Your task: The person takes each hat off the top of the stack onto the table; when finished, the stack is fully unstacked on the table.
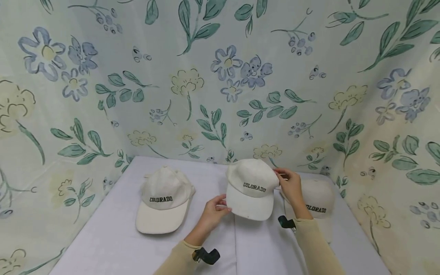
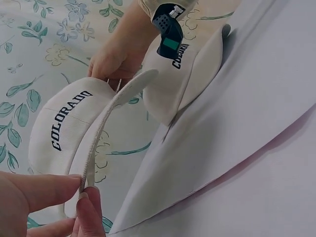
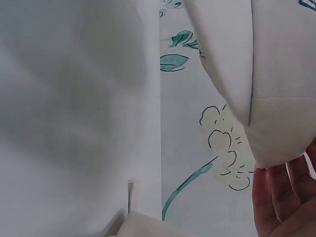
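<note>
A cream baseball cap [image 1: 252,208] with COLORADO in dark letters is held up over the middle of the table, front facing me. At the left end of its brim, my left hand [image 1: 210,215] pinches the edge; the left wrist view shows thumb and fingers on either side of the brim [image 2: 101,123]. My right hand [image 1: 291,188] grips the crown's right side near the back. In the right wrist view, the right fingers [image 3: 279,192] are at the cap's lower edge, partly cut off by the frame.
A matching cap [image 1: 163,217] sits on the left of the white-covered table [image 1: 110,229]. Another COLORADO cap [image 1: 319,196] lies at the right, partly hidden behind my right hand and forearm. Floral fabric [image 1: 220,76] hangs behind and at both sides.
</note>
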A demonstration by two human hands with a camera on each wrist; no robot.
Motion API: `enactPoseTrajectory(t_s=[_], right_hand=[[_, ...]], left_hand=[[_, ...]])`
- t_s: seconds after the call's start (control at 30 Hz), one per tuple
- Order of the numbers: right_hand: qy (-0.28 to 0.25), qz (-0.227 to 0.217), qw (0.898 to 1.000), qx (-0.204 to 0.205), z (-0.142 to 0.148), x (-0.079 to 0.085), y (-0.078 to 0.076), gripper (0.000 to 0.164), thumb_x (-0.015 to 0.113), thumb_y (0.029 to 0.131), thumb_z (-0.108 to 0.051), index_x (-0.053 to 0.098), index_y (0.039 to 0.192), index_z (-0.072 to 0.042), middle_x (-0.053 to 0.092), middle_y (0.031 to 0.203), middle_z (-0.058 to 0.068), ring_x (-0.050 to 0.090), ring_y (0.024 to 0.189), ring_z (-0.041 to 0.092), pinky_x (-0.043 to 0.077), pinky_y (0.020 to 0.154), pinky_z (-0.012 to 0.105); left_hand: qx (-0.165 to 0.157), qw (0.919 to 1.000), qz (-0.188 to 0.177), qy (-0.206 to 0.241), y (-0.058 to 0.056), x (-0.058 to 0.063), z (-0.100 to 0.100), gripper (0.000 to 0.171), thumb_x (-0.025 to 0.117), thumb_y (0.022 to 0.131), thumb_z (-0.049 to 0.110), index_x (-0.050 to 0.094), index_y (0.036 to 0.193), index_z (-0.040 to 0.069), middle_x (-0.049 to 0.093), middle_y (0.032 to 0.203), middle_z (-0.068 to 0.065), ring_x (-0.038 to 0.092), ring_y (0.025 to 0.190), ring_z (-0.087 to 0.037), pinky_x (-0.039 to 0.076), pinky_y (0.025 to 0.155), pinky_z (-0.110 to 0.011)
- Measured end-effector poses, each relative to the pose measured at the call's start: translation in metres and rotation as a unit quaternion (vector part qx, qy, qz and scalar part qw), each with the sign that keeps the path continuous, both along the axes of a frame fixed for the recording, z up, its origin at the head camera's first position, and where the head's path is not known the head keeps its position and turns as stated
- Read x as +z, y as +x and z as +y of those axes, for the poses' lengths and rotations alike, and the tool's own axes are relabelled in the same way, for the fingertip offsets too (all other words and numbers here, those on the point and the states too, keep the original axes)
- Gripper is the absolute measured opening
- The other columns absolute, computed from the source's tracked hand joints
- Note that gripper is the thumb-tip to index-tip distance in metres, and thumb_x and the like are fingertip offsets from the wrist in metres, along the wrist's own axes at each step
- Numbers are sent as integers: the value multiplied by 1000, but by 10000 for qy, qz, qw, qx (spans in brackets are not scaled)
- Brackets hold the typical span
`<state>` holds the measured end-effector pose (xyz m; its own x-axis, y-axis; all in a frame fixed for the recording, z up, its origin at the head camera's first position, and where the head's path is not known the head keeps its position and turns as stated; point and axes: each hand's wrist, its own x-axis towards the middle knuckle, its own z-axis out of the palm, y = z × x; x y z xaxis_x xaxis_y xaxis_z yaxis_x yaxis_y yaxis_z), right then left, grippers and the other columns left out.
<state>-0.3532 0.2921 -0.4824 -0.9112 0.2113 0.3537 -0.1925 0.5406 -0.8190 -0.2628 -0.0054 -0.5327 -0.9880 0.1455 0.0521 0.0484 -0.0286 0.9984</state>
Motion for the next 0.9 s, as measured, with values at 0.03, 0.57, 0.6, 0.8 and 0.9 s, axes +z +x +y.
enactPoseTrajectory(t_s=[0.03, 0.57, 0.6, 0.8, 0.9], right_hand=[[16, -40, 10000, 6, 1, -1, 1, 20, 67, 101, -16, 74, 115, -4, 71, 114, 15, 63, 97, 23, 50, 67, 18], [333, -515, 9981, 48, 19, -16, -1, 21, 64, 102, -14, 73, 116, -1, 71, 114, 18, 64, 96, 26, 51, 66, 20], [347, -530, 9980, 46, 20, -17, -1, 22, 64, 102, -15, 73, 117, -1, 71, 114, 18, 64, 96, 26, 51, 66, 20], [410, -509, 9978, 67, 25, -21, -1, 20, 65, 101, -14, 73, 115, -2, 71, 113, 17, 65, 97, 28, 52, 67, 20], [484, -498, 9975, 91, 28, -23, -1, 21, 65, 101, -13, 73, 116, -1, 71, 113, 18, 65, 96, 27, 52, 67, 20]], left_hand=[[4, 10000, -20, -19, 0, -1, 2, 59, 73, 87, -5, 48, 139, -16, 61, 109, -21, 67, 95, -28, 55, 76, -27], [116, 9997, -109, -161, -7, -24, 22, 58, 74, 84, -7, 51, 136, -16, 62, 103, -16, 67, 87, -20, 56, 75, -27], [112, 9997, -116, -173, -7, -24, 23, 58, 74, 84, -8, 51, 136, -17, 62, 103, -16, 67, 86, -19, 57, 75, -28], [77, 9990, -245, -367, -6, -23, 29, 58, 74, 84, -8, 51, 136, -17, 62, 104, -16, 66, 84, -18, 57, 73, -29], [28, 9987, -230, -443, -6, -25, 31, 57, 74, 83, -9, 52, 135, -17, 63, 102, -15, 66, 83, -19, 57, 72, -29]])
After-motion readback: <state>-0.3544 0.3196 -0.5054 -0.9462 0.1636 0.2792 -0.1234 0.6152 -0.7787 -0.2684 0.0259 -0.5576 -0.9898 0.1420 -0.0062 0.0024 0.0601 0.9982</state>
